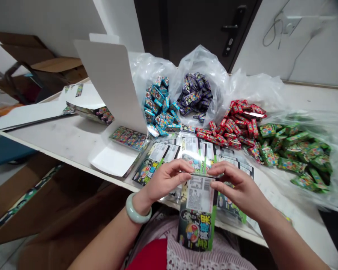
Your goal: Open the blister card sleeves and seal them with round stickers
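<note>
White tabletop (59, 138) fills the view, and clear plastic bags (202, 63) spill candy packets across it: blue packets (157, 107) at eleven o'clock, purple packets (194, 93) at twelve, red packets (236, 123) at one, green packets (293, 157) at two. A brown cardboard box (30, 198) stands open at eight o'clock, below the table edge. Matching cards (169, 153) lie overlapped at twelve. The left hand (166, 180) and right hand (239, 187) pinch a black-and-green candy card (198, 225) near its top edge, fingers gripping from either side, just off the table edge. A pale jade bangle (138, 209) circles the left wrist.
</note>
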`<state>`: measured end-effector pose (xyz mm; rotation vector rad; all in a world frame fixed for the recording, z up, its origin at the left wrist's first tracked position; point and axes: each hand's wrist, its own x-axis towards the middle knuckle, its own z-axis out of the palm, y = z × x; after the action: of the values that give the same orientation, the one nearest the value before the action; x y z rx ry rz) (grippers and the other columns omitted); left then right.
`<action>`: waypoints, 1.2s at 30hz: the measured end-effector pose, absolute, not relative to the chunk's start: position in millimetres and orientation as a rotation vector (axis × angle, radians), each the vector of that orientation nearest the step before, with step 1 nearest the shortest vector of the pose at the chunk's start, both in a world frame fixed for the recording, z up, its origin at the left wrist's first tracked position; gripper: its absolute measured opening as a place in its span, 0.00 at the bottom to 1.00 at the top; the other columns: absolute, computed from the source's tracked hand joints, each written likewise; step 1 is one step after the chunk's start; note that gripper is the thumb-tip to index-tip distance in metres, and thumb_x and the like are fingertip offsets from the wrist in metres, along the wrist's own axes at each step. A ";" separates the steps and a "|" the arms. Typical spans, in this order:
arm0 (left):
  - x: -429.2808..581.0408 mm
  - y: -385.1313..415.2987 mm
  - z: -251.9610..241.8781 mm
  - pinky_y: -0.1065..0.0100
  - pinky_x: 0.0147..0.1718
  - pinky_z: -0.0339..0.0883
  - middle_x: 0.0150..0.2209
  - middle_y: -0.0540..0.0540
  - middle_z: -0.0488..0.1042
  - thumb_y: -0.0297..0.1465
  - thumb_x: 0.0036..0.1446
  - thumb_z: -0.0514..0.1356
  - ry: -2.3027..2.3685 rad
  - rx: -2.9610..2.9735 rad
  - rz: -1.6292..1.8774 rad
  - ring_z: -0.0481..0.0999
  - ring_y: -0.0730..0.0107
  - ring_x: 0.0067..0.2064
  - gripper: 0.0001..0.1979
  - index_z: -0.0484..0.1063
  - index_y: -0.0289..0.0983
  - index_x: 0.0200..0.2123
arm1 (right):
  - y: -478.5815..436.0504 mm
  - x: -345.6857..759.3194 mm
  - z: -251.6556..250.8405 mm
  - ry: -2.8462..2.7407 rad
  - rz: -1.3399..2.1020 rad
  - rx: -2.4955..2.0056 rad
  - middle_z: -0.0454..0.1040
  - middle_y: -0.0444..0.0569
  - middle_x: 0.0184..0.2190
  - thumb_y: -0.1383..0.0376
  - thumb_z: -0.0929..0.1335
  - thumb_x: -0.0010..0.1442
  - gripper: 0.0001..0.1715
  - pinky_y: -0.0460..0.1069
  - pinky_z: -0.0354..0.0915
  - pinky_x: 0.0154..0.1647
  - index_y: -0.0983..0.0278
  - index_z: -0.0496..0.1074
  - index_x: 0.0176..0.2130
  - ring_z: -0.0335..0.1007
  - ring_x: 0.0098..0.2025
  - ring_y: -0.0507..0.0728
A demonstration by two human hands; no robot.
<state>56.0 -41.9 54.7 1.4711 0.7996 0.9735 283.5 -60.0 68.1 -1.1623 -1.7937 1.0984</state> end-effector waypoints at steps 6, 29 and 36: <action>63.2 -51.7 39.1 0.65 0.44 0.68 0.38 0.47 0.74 0.28 0.58 0.62 0.837 1.489 1.054 0.73 0.68 0.43 0.04 0.74 0.40 0.37 | -82.2 278.2 52.8 -1.653 0.921 -1.230 0.71 0.50 0.43 0.65 0.66 0.62 0.06 0.52 0.70 0.40 0.59 0.71 0.41 0.69 0.46 0.57; 91.6 -26.7 20.2 0.60 0.42 0.74 0.39 0.60 0.75 0.42 0.52 0.63 1.185 1.639 0.847 0.74 0.60 0.44 0.04 0.74 0.52 0.32 | -101.7 397.8 10.9 -1.411 0.588 -1.934 0.76 0.46 0.41 0.65 0.64 0.64 0.10 0.47 0.68 0.44 0.61 0.73 0.44 0.73 0.42 0.51; 90.6 -18.1 -2.0 0.60 0.45 0.72 0.42 0.54 0.75 0.44 0.49 0.65 1.223 1.687 0.852 0.75 0.58 0.45 0.13 0.73 0.47 0.36 | -128.0 509.8 -37.4 -1.296 0.312 -2.403 0.74 0.58 0.41 0.70 0.65 0.60 0.10 0.53 0.59 0.52 0.68 0.76 0.39 0.68 0.47 0.61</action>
<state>90.6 -18.1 -2.0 1.6872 1.2233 0.8520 509.8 -128.0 -37.4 -2.4031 -1.2964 0.3125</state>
